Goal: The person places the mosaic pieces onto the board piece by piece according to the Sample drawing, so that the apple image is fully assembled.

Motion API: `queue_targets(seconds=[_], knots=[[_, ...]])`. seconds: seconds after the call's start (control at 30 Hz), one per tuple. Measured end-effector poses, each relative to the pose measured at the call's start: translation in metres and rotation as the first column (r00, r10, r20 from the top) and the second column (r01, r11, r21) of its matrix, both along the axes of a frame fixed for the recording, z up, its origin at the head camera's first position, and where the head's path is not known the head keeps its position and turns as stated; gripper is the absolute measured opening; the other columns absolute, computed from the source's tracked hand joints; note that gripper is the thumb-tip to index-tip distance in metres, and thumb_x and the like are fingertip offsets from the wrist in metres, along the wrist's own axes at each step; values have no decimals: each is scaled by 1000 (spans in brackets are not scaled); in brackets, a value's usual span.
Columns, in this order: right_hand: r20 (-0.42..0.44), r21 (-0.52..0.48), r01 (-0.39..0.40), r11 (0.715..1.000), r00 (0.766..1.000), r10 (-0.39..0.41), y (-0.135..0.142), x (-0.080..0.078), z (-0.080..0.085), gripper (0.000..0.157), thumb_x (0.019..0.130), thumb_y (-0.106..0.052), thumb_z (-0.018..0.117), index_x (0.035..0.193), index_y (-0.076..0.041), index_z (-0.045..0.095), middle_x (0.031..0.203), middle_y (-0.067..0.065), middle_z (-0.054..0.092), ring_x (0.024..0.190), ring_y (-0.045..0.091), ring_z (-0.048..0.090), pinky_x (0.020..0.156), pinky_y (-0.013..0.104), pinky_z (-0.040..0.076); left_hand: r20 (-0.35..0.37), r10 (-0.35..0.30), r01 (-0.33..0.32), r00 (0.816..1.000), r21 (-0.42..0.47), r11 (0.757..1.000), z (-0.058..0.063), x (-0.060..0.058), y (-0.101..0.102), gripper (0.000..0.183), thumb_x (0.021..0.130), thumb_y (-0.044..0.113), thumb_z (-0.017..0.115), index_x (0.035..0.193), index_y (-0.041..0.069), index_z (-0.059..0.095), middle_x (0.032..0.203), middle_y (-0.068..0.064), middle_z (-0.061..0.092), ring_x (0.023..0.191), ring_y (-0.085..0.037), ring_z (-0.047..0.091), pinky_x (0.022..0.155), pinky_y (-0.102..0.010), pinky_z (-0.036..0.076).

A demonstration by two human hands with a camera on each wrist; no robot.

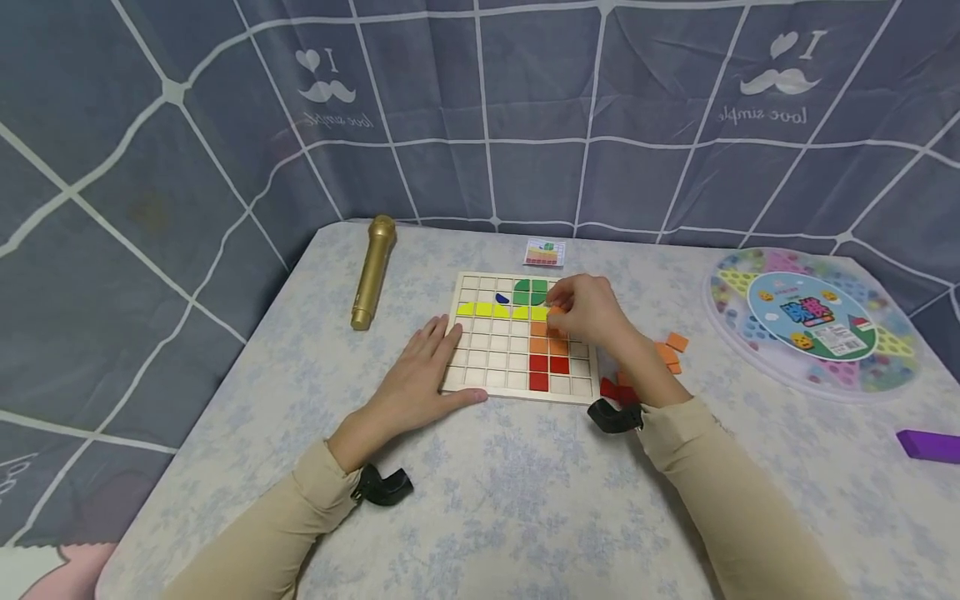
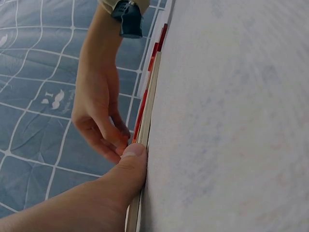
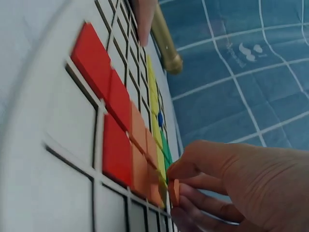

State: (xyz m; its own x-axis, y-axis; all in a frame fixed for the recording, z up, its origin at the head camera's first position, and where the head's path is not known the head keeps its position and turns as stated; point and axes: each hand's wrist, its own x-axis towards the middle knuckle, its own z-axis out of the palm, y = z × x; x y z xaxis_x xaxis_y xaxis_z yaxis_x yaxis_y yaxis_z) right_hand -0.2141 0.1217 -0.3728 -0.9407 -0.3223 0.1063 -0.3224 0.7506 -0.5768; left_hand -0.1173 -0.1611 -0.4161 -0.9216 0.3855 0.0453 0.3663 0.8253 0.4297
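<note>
A wooden grid board (image 1: 480,379) lies flat on the table. It holds a yellow row (image 1: 483,309), green tiles (image 1: 522,292), a small blue piece (image 1: 502,298), and orange (image 1: 538,344) and red tiles (image 1: 538,381). Over the board's upper right part, my right hand (image 1: 588,308) pinches an orange tile (image 3: 174,192) between thumb and fingers, apart from the grid in the right wrist view. My left hand (image 1: 416,379) rests along the board's left edge with fingers extended, its thumb (image 2: 135,151) against the near edge.
Loose orange tiles (image 1: 677,342) and red tiles (image 1: 609,389) lie right of the board. A picture card (image 1: 544,252) sits behind it. A gold microphone (image 1: 372,271) is at left; a round patterned package (image 1: 813,317) and a purple block (image 1: 930,446) are at right.
</note>
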Motion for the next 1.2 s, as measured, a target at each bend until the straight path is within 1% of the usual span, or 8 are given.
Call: queue_targets(seconds=[0.23, 0.4, 0.57, 0.67, 0.83, 0.93, 1.07, 1.2], knots=[[-22, -91, -112, 990, 994, 110, -19, 19, -5, 26, 90, -2, 75, 115, 2, 77, 104, 14, 74, 94, 28, 68, 86, 42, 61, -3, -1, 1, 1000, 2, 1000, 0, 0, 0, 109, 93, 66, 69, 168, 2, 21, 175, -23, 11, 165, -37, 6, 135, -52, 11], [-42, -134, -144, 980, 989, 139, -28, 24, -15, 20, 94, -4, 77, 114, -2, 78, 106, 9, 76, 94, 24, 70, 88, 40, 63, 1, -1, 1, 1000, 3, 1000, -2, 0, 0, 109, 93, 66, 69, 168, 2, 21, 175, -23, 11, 165, -37, 7, 135, -52, 11], [-79, -162, -145, 976, 988, 133, -31, 25, -22, 10, 92, -5, 81, 102, -7, 80, 101, 5, 78, 91, 19, 72, 85, 38, 62, 0, 1, -1, 1000, 5, 1000, -2, 0, -1, 109, 93, 66, 69, 168, 2, 21, 175, -23, 11, 165, -37, 7, 135, -52, 11], [-88, -164, -147, 975, 987, 134, -30, 24, -23, 9, 91, -3, 82, 98, -8, 81, 101, 4, 77, 92, 18, 73, 87, 38, 62, -1, 2, -2, 1000, 2, 1000, -1, 0, 0, 109, 93, 66, 69, 168, 2, 21, 175, -23, 11, 165, -37, 7, 135, -52, 11], [-91, -148, -164, 975, 984, 152, -30, 25, -21, 11, 91, 1, 80, 98, -8, 80, 103, 5, 77, 96, 20, 73, 90, 39, 61, -7, -4, 4, 1000, 6, 1000, 0, 0, 0, 109, 93, 66, 69, 167, 1, 22, 175, -23, 11, 165, -37, 7, 135, -52, 11], [-111, -136, -175, 975, 981, 161, -29, 25, -20, 12, 92, 2, 79, 98, -8, 80, 103, 5, 77, 99, 21, 73, 92, 40, 61, -13, -3, 3, 1000, 7, 1000, 0, -1, -1, 109, 93, 65, 69, 167, 1, 22, 175, -23, 12, 164, -37, 7, 135, -53, 11], [-166, -142, -158, 977, 977, 133, -23, 29, -19, 14, 92, 1, 79, 102, -8, 80, 109, 5, 76, 104, 23, 72, 96, 42, 61, -15, -2, 2, 1000, 5, 1000, -1, -1, -2, 108, 93, 65, 69, 167, 1, 23, 175, -23, 12, 164, -38, 7, 134, -53, 12], [-207, -140, -114, 984, 975, 83, -6, 38, -13, 17, 91, 0, 81, 106, -7, 80, 115, 8, 76, 104, 28, 75, 94, 46, 63, -7, -2, 2, 1000, 5, 1000, 0, 1, -2, 109, 93, 66, 68, 167, 2, 22, 175, -23, 12, 165, -37, 7, 135, -53, 11]])
